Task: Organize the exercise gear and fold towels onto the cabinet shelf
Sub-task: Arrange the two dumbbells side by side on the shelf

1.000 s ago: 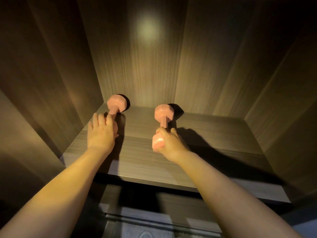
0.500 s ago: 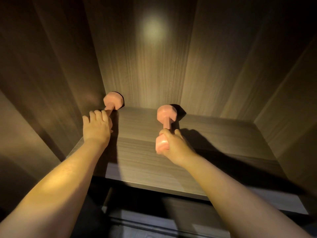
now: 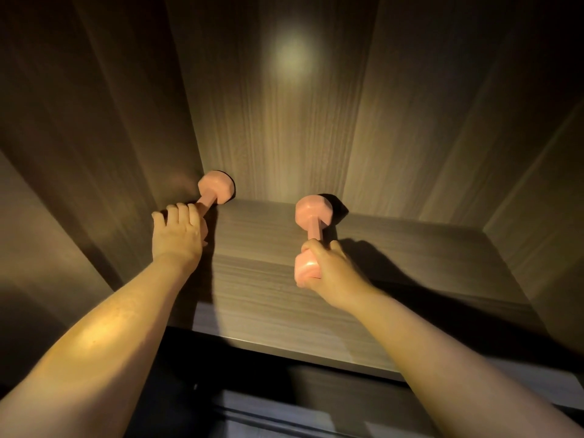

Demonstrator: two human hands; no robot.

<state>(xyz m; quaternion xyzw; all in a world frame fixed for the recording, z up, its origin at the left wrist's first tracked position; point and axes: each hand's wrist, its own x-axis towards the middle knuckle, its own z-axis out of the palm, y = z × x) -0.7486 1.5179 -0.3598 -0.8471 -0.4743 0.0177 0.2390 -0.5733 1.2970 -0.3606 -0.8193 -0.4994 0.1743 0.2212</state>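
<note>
Hands each on a pink dumbbell, set on the cabinet shelf.
Left hand (image 3: pixel 177 235) lies curled over the left dumbbell (image 3: pixel 212 194) in the shelf's (image 3: pixel 268 295) back-left corner; right hand (image 3: pixel 328 270) wraps the right dumbbell (image 3: pixel 311 216) mid-shelf. Both look rigid, dense, smooth-coated: best gripped at the narrow handle.

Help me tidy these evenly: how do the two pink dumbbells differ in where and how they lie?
The left dumbbell sits in the back-left corner, angled rightward; the right dumbbell lies mid-shelf, pointing straight back. The left hand hides the left one's near head; the right hand leaves the right one's near head showing. Both are pink, on the shelf.
</note>
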